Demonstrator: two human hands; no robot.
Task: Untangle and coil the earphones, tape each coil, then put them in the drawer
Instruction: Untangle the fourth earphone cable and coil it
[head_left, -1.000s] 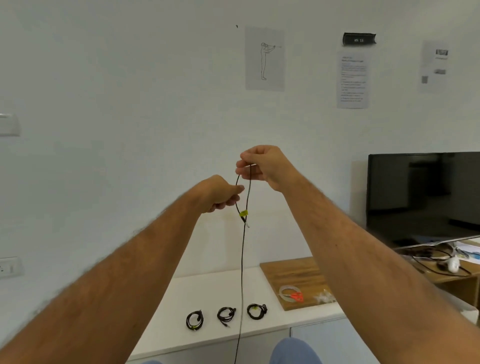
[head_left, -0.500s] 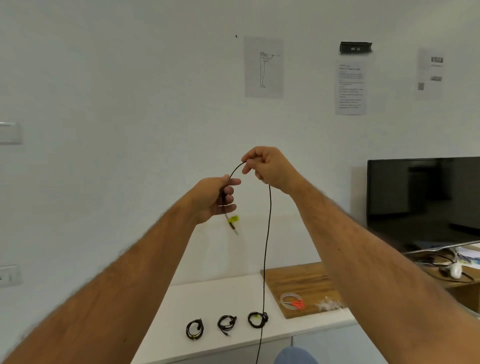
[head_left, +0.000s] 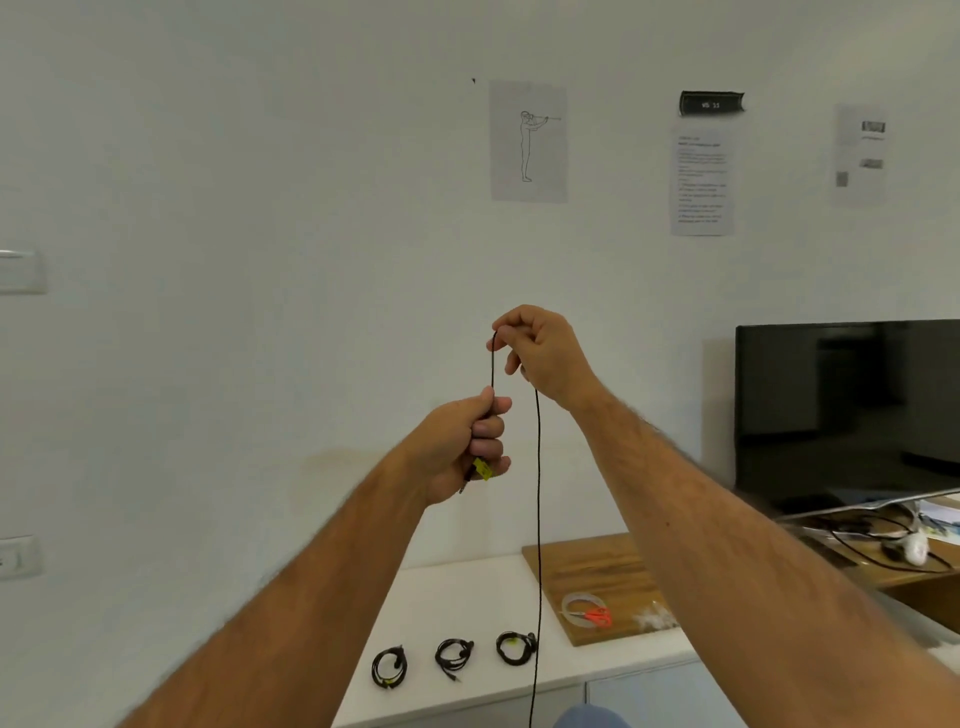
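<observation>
A dark screen (head_left: 852, 410) stands at right behind a white bench (head_left: 467, 597) carrying a wooden board (head_left: 597, 571) and three coiled earphones (head_left: 454, 656) in a row near its front edge. Above the bench, the left hand (head_left: 457, 447) has its grip clamped round a black earphone cable (head_left: 538, 519) with a yellow tag (head_left: 482, 468), while the right hand (head_left: 540, 353) pinches the cable just above, the rest hanging straight down past the bench's front edge.

Both bare forearms reach forward and up, the left hand (head_left: 460, 441) fisted lower with fingers curled tight, the right hand (head_left: 540, 351) just above it, fingertips pinched together.
</observation>
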